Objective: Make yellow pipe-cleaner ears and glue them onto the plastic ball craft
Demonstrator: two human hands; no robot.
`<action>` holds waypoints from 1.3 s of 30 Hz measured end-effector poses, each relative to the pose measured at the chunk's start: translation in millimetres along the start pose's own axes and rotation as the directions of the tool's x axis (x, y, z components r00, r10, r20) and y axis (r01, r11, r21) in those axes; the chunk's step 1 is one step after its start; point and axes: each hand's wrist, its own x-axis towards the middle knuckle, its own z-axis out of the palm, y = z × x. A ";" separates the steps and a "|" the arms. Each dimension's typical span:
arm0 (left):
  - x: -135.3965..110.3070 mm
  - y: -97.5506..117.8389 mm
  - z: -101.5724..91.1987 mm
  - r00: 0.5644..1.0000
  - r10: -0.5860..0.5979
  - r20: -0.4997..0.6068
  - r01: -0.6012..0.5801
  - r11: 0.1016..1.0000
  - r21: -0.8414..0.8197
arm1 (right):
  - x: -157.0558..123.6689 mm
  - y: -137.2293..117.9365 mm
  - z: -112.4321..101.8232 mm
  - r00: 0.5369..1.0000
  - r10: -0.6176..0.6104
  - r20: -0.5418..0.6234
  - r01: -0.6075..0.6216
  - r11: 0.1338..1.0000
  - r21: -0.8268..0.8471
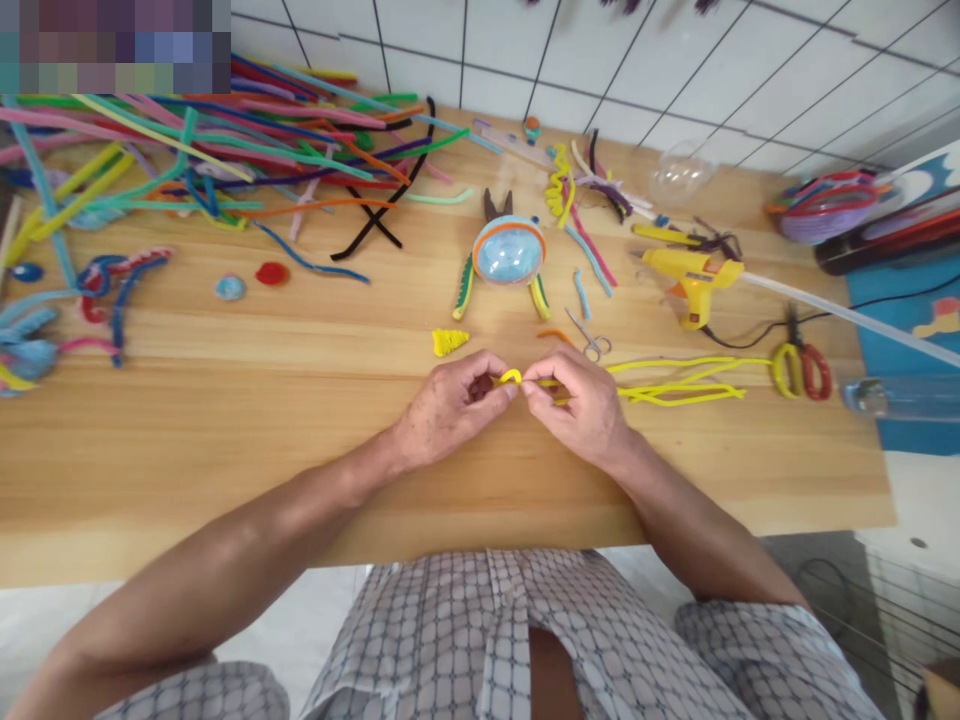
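Note:
A yellow pipe cleaner (512,376) is bent into a small loop between my fingertips, above the front half of the table. My left hand (459,405) pinches one side of the loop. The other side is in the pinch of my right hand (577,402). Beyond my left hand lies a small wound yellow pipe-cleaner piece (449,342). Several straight yellow pipe cleaners (679,390) stretch out to the right of my right hand. Small scissors (592,340) and a short orange piece (556,335) lie just past my right fingers.
Pliers (463,290) lie under a clear blue dome with an orange rim (510,250). A yellow glue gun (694,280), larger scissors (801,368) and a clear bottle (900,397) are on the right. Many coloured pipe cleaners (300,150) cover the back left, before the tiled wall (585,60).

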 end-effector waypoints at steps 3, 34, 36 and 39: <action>0.0 0.3 -0.1 1.000 -0.008 0.004 0.008 1.000 0.005 | -0.4 0.2 0.2 1.000 -0.008 -0.002 0.008 1.000 0.000; -5.1 -12.8 10.7 0.969 0.181 -0.171 -0.151 0.973 0.172 | -0.5 -0.3 3.0 0.999 -0.034 -0.032 0.034 0.999 -0.012; -5.8 -12.9 10.6 0.965 0.192 -0.176 -0.159 0.969 0.189 | -0.5 -1.0 2.9 0.999 -0.022 -0.041 0.021 1.000 -0.010; -6.0 -11.7 10.3 0.962 0.217 -0.166 -0.180 0.961 0.212 | -0.7 -1.7 3.1 0.999 -0.007 -0.042 0.007 1.000 -0.009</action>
